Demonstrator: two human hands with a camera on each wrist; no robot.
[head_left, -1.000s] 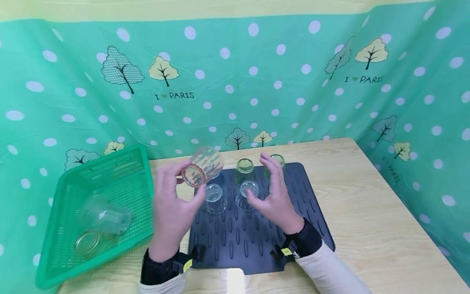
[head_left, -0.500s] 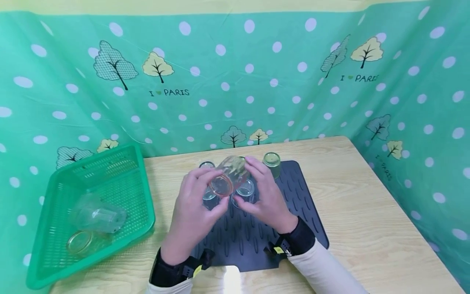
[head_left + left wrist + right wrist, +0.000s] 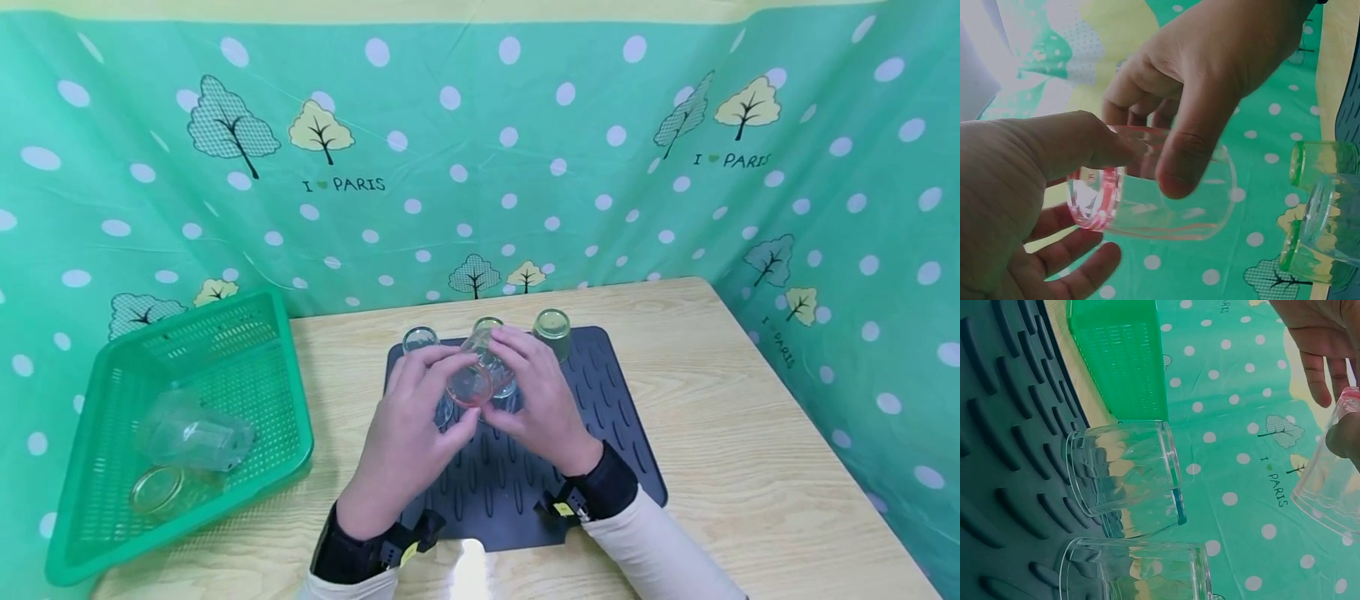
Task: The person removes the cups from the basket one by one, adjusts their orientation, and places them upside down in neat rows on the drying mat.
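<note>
A clear glass with a pink rim [image 3: 474, 377] is held tilted above the dark ribbed mat [image 3: 607, 450], its mouth towards me. My left hand [image 3: 441, 400] grips it near the rim, thumb on one side and fingers on the other. My right hand [image 3: 519, 379] pinches its body from the right. The left wrist view shows the pink-rimmed glass [image 3: 1154, 203] between my left thumb [image 3: 1066, 147] and the right hand's thumb [image 3: 1188, 150]. Upside-down glasses [image 3: 553, 332] stand at the mat's far end, some hidden behind my hands.
A green mesh basket [image 3: 247, 350] sits at the left on the wooden table [image 3: 735, 417], with two clear glasses [image 3: 193, 433] lying in it. In the right wrist view two inverted glasses [image 3: 1125, 469] stand on the mat. A spotted green curtain [image 3: 525, 150] backs the table.
My left hand carried the pink-rimmed glass right and down over the mat. My right hand came in and took hold of it too.
</note>
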